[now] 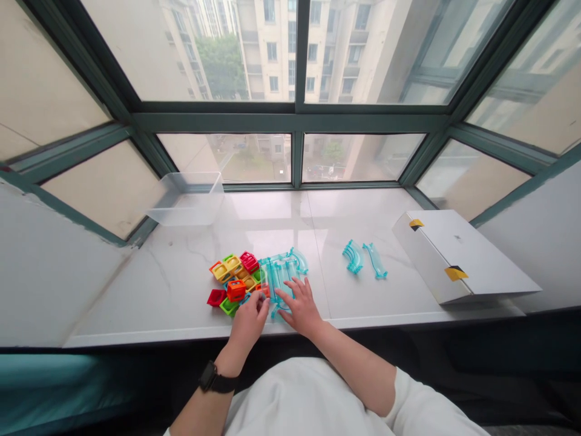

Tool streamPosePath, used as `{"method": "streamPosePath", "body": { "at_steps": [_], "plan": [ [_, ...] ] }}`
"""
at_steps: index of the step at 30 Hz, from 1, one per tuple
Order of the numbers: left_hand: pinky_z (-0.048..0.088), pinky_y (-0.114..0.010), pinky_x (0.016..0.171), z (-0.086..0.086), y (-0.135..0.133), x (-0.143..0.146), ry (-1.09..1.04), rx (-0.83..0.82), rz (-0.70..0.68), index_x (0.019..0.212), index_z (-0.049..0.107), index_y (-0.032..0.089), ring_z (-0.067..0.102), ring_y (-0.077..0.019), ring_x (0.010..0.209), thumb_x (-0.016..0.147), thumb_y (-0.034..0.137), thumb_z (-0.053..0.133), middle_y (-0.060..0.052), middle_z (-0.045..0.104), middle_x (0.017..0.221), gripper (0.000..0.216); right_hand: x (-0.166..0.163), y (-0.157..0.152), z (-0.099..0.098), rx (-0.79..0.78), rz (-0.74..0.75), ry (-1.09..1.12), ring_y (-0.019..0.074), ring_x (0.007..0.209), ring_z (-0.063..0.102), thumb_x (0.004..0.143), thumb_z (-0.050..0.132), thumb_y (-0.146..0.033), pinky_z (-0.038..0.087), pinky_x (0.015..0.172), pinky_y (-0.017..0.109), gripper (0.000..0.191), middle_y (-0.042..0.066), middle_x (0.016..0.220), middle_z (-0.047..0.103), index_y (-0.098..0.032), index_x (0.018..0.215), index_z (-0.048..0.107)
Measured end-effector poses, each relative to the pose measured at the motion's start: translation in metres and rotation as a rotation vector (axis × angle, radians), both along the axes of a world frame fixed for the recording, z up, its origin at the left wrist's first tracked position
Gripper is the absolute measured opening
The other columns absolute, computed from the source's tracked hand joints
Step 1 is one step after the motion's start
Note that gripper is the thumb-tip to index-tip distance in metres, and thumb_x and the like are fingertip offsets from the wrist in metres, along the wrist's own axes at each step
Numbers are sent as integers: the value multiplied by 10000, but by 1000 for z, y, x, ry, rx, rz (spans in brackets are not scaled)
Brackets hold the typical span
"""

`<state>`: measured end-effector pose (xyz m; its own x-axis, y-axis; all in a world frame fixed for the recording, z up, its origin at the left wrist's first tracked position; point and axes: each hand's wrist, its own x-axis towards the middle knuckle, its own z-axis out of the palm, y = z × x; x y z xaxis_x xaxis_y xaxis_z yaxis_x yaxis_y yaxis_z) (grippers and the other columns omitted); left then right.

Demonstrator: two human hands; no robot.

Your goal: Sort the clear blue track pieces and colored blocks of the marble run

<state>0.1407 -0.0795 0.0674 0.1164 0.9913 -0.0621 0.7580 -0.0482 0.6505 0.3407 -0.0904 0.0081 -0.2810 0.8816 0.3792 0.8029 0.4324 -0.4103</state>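
My left hand (249,318) is at the near right edge of a pile of coloured plastic blocks (232,264), its thumb and fingers drawn together. Whatever may be between those fingertips is hidden. An orange block (236,290) lies just beyond that hand. My right hand (302,307) rests over several clear turquoise track pieces (282,272), fingers spread and pointing left. Some of these pieces are straight and others curved; they lie side by side against the blocks. Farther right, a curved turquoise piece (353,257) and a slimmer turquoise piece (374,261) lie apart from the rest.
A clear plastic bin (188,209) stands at the back left by the window. A white box (472,254) with yellow and black tabs sits at the right. The marble sill (158,321) ends in a front edge close to my body.
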Motion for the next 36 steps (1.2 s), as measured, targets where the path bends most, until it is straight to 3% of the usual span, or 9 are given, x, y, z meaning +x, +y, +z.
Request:
{"method": "streamPosePath", "body": {
  "at_steps": [4, 11, 15, 20, 24, 28, 32, 36],
  "plan": [
    [445, -265, 657, 0, -1, -5, -130, -15, 10, 881, 515, 249, 678, -183, 657, 1009, 426, 479, 26, 671, 685, 222, -3, 1, -1, -31, -12, 0, 363, 1462, 386, 902, 756, -301, 116, 1261, 702, 479, 98, 1436, 594, -324, 1370, 653],
    [459, -248, 545, 0, -8, -5, -455, -69, 90, 852, 522, 243, 561, -146, 496, 982, 545, 513, 63, 580, 551, 329, -3, 1, -6, -48, -13, -5, 364, 1457, 395, 913, 740, -288, 117, 1258, 706, 414, 105, 1414, 610, -305, 1322, 675],
    [454, -243, 523, 3, -14, 2, -595, -83, 54, 830, 492, 241, 534, -135, 486, 998, 570, 469, 65, 554, 545, 370, -3, 2, -6, -33, -7, 6, 360, 1452, 400, 909, 743, -278, 101, 1260, 707, 399, 101, 1407, 614, -307, 1302, 676],
    [513, -267, 610, 6, -19, 9, -539, -4, 27, 895, 544, 229, 638, -162, 595, 997, 530, 503, 31, 643, 641, 320, 1, 2, 3, -32, -8, 36, 357, 1445, 411, 901, 746, -306, 84, 1268, 697, 390, 98, 1391, 624, -286, 1285, 677],
    [555, -286, 677, 6, -18, 12, -513, 25, 27, 937, 562, 230, 730, -199, 735, 991, 513, 527, 2, 702, 757, 290, 12, 0, 22, 7, -53, 145, 328, 1433, 442, 941, 667, -278, 115, 1283, 650, 296, 88, 1345, 644, -276, 1236, 697],
    [526, -294, 700, 11, -15, 21, -373, 114, -33, 899, 558, 234, 667, -183, 707, 1002, 481, 512, 5, 650, 753, 271, 29, -8, 47, 33, -133, 323, 266, 1221, 609, 1013, 529, -248, 241, 1252, 576, 245, 71, 1160, 714, -265, 1174, 713],
    [492, -303, 713, 20, -10, 40, -224, 217, -135, 889, 574, 232, 601, -180, 694, 1009, 443, 495, -5, 612, 753, 256, 43, -21, 65, -91, -108, 489, 237, 927, 673, 1026, 555, -365, 474, 1017, 456, 276, 61, 952, 735, -247, 1223, 708],
    [474, -299, 696, 24, -8, 64, -213, 246, -229, 892, 576, 231, 599, -181, 703, 1019, 410, 485, -11, 619, 768, 238, 49, -32, 71, -254, -171, 698, 207, 782, 649, 974, 617, -418, 524, 827, 352, 251, 25, 810, 690, -231, 1084, 744]
  ]
}}
